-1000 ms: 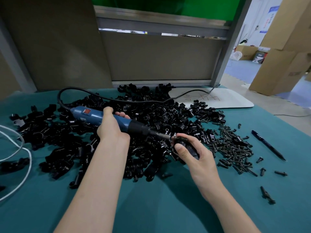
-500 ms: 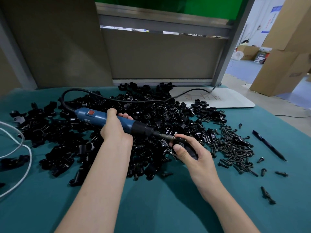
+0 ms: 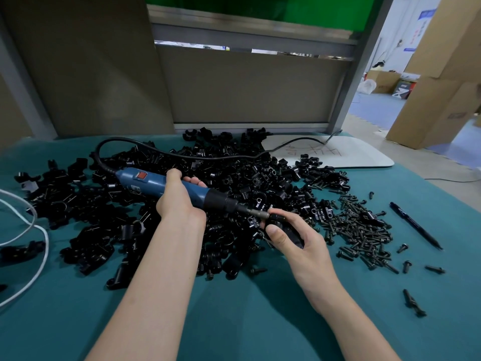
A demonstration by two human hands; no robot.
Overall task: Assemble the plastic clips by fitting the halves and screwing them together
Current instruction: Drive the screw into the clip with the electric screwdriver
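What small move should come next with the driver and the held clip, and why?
Probably run the driver to tighten the screw: the left hand grips the driver, and its bit meets the clip held in the right hand. The screw itself is hidden.

Clip (image 3: 292,234) mostly inside the right hand (image 3: 305,247); white cable (image 3: 47,246) off the left edge (ends out of view)
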